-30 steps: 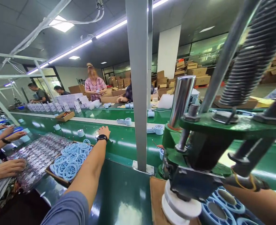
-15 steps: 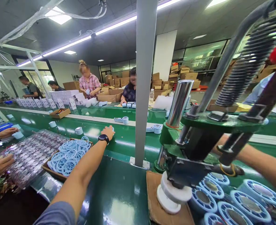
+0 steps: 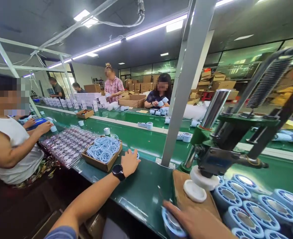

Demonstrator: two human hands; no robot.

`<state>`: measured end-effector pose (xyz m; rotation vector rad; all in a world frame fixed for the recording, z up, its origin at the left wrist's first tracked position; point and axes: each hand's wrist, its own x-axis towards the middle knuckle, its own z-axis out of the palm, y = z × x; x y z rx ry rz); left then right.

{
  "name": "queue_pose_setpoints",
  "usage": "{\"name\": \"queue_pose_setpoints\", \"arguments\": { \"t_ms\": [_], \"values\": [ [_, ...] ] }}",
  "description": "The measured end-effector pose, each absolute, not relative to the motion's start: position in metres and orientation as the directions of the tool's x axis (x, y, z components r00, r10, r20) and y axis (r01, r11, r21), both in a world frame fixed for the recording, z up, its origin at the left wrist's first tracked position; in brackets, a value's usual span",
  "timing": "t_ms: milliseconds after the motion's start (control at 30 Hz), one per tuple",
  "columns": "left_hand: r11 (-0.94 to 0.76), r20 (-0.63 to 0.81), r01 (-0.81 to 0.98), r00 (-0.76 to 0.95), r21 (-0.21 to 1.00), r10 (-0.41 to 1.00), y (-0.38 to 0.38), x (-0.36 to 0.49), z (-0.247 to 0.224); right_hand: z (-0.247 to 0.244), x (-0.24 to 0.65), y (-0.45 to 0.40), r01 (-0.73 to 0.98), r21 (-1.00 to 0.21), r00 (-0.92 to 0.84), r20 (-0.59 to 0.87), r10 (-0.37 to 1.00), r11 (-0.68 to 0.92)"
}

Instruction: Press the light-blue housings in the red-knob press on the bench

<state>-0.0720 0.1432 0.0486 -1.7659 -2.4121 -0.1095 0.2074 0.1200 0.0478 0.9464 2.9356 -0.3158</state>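
Right hand [image 3: 192, 217] closed round a blue housing [image 3: 170, 223], beside the cardboard pad [image 3: 178, 184]. Left hand [image 3: 130, 165] apparently grips a pale-blue part [image 3: 137, 154], mostly hidden, on the bench [image 3: 146, 179]. Best handled by the rims, kept level, without squeezing.

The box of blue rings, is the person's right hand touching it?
Apart. The head view shows the box of blue rings with a wide stretch of green tabletop between it and the right hand.
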Motion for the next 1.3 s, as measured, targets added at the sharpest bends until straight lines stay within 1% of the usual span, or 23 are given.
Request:
{"name": "queue_pose_setpoints", "arguments": {
  "t_ms": [33, 100, 167, 233, 300, 400, 500, 567, 633, 700, 767, 867, 933, 1000, 1033, 1067, 1100, 1133, 1233, 1300],
  "values": [
    [0.291, 0.179, 0.956, -0.282, -0.030, 0.943, 0.141, -0.077, 0.055, 0.052, 0.183, 0.119, 0.573, -0.159, -0.820, -0.117, 0.560, 0.804],
    [0.267, 0.209, 0.963, -0.254, -0.039, 0.944, 0.136, -0.092, 0.070, 0.057, 0.137, 0.122, 0.586, -0.108, -0.810, -0.114, 0.576, 0.803],
    [0.256, 0.229, 0.965, -0.237, -0.054, 0.944, 0.129, -0.116, 0.086, 0.057, 0.104, 0.130, 0.619, -0.081, -0.785, -0.057, 0.617, 0.781],
    [0.249, 0.233, 0.966, -0.227, -0.070, 0.945, 0.123, -0.142, 0.101, 0.051, 0.087, 0.139, 0.634, -0.080, -0.772, -0.011, 0.635, 0.769],
    [0.232, 0.221, 0.969, -0.209, -0.082, 0.953, 0.120, -0.163, 0.109, 0.042, 0.082, 0.146, 0.667, -0.096, -0.735, 0.083, 0.673, 0.739],
    [0.211, 0.190, 0.973, -0.191, -0.091, 0.963, 0.122, -0.176, 0.110, 0.024, 0.086, 0.148, 0.747, -0.135, -0.605, 0.267, 0.750, 0.651],
    [0.236, 0.186, 0.968, -0.218, -0.082, 0.958, 0.131, -0.172, 0.101, 0.001, 0.101, 0.139, 0.795, -0.176, -0.501, 0.350, 0.792, 0.581],
    [0.258, 0.207, 0.964, -0.240, -0.065, 0.948, 0.138, -0.168, 0.096, -0.017, 0.114, 0.130, 0.774, -0.229, -0.461, 0.435, 0.774, 0.590],
    [0.272, 0.245, 0.961, -0.255, -0.040, 0.936, 0.144, -0.166, 0.096, -0.033, 0.125, 0.119, 0.724, -0.277, -0.425, 0.543, 0.724, 0.632],
    [0.276, 0.296, 0.961, -0.261, -0.007, 0.919, 0.147, -0.163, 0.100, -0.039, 0.132, 0.110, 0.698, -0.296, -0.386, 0.612, 0.690, 0.652],
    [0.267, 0.360, 0.963, -0.261, 0.035, 0.896, 0.145, -0.158, 0.107, -0.036, 0.131, 0.104, 0.721, -0.301, -0.366, 0.599, 0.712, 0.624],
    [0.248, 0.451, 0.964, -0.265, 0.098, 0.852, 0.121, -0.141, 0.108, -0.024, 0.125, 0.104, 0.762, -0.304, -0.382, 0.502, 0.776, 0.572],
    [0.175, 0.438, 0.961, -0.254, 0.213, 0.863, 0.091, -0.125, 0.097, -0.022, 0.123, 0.106, 0.752, -0.337, -0.375, 0.490, 0.787, 0.567],
    [0.017, 0.319, 0.890, -0.181, 0.455, 0.930, 0.059, -0.110, 0.073, -0.026, 0.124, 0.107, 0.711, -0.402, -0.330, 0.534, 0.778, 0.577],
    [-0.025, 0.252, 0.841, -0.133, 0.540, 0.958, 0.047, -0.103, 0.059, -0.030, 0.126, 0.107, 0.682, -0.440, -0.303, 0.557, 0.773, 0.584],
    [-0.034, 0.217, 0.806, -0.118, 0.591, 0.969, 0.038, -0.096, 0.044, -0.034, 0.127, 0.107, 0.654, -0.473, -0.281, 0.573, 0.770, 0.590],
    [-0.028, 0.209, 0.792, -0.127, 0.610, 0.970, 0.034, -0.090, 0.029, -0.038, 0.128, 0.106, 0.630, -0.498, -0.264, 0.583, 0.768, 0.595],
    [-0.014, 0.227, 0.798, -0.155, 0.603, 0.961, 0.034, -0.084, 0.017, -0.041, 0.130, 0.106, 0.612, -0.514, -0.253, 0.592, 0.765, 0.601],
    [0.036, 0.333, 0.859, -0.237, 0.511, 0.913, 0.049, -0.075, -0.007, -0.042, 0.132, 0.104, 0.582, -0.514, -0.217, 0.648, 0.730, 0.630],
    [0.069, 0.355, 0.887, -0.252, 0.456, 0.900, 0.058, -0.075, -0.012, -0.038, 0.133, 0.102, 0.565, -0.503, -0.170, 0.705, 0.689, 0.654]
  ]
}}
